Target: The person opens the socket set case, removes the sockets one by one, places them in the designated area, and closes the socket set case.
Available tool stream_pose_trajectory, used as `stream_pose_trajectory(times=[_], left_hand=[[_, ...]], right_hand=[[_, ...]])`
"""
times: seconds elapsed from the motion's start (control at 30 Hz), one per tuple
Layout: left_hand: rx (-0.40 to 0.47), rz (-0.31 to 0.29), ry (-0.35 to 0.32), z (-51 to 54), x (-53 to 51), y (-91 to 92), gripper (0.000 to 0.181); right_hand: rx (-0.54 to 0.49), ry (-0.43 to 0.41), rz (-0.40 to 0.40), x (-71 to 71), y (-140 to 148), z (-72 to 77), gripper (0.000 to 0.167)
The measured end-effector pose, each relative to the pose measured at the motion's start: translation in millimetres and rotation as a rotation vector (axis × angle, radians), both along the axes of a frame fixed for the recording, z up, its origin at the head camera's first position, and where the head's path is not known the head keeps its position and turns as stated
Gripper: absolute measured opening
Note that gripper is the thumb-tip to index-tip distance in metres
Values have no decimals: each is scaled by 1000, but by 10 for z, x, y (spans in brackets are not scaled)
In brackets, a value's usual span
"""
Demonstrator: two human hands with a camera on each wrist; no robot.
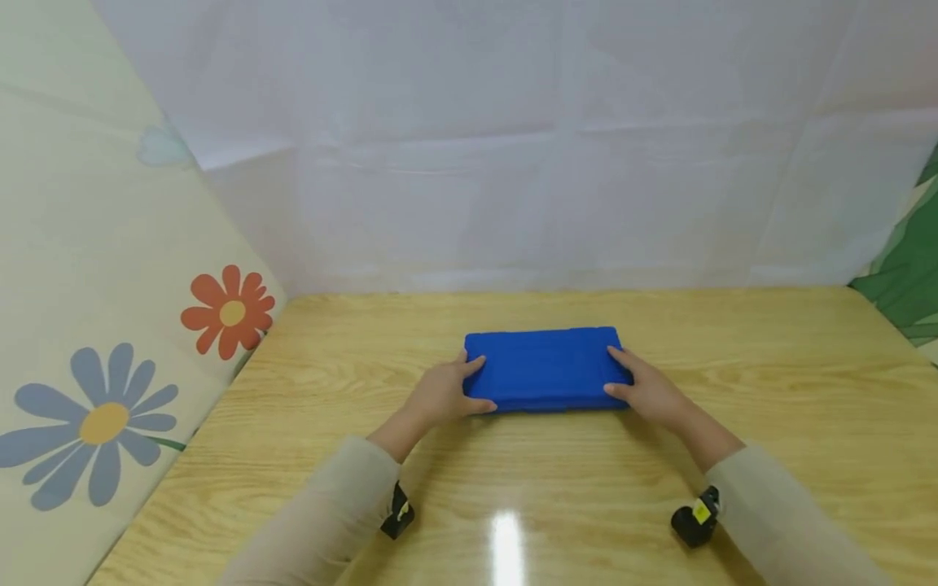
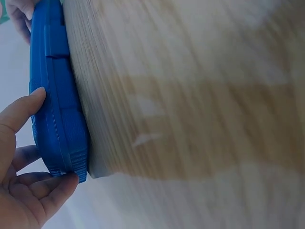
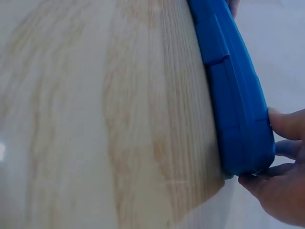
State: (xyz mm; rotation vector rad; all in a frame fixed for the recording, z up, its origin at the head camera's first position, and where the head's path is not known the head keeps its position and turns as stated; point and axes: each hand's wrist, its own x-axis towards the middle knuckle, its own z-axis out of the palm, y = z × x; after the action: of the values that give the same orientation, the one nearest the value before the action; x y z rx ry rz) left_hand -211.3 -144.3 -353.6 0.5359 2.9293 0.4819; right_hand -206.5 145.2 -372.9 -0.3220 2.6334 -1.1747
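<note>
A flat, rectangular blue plastic case (image 1: pixel 550 370) lies with its long side toward me on the wooden table. Its left end is gripped by my left hand (image 1: pixel 443 393), and its right end by my right hand (image 1: pixel 648 392). The left wrist view shows the left hand (image 2: pixel 21 181) with its thumb on the case's upper edge and fingertips at the lower corner. In the right wrist view, the right hand (image 3: pixel 281 176) holds the rounded end between thumb and fingers. A raised block (image 2: pixel 57 40) stands out on the case's front side. What the case contains is hidden.
The wood-grain table (image 1: pixel 542 480) reaches back to a white hanging sheet (image 1: pixel 513 163). A flowered cloth (image 1: pixel 103 268) borders the left side, and green leaf-patterned cloth (image 1: pixel 909 268) the right. Small black wrist cameras (image 1: pixel 692 525) sit under both sleeves.
</note>
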Motion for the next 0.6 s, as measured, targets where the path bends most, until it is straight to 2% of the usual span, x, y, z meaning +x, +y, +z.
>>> stream_pose_trajectory(times=[0.2,0.37,0.5,0.6], left_hand=[[-32,-12,1,-3,50,104,77],[-53,-44,36,3,103,178,75],[-41,-66,46,4,139,211,74],[-25,-84,42,-4,150,204,73]], right_hand=[[7,5,-2,49,103,28,61],[-4,-17,-15,97,205,39,62],[-25,-21,-20,144,260,43,62],[-32,12,-19,182,272,31,61]])
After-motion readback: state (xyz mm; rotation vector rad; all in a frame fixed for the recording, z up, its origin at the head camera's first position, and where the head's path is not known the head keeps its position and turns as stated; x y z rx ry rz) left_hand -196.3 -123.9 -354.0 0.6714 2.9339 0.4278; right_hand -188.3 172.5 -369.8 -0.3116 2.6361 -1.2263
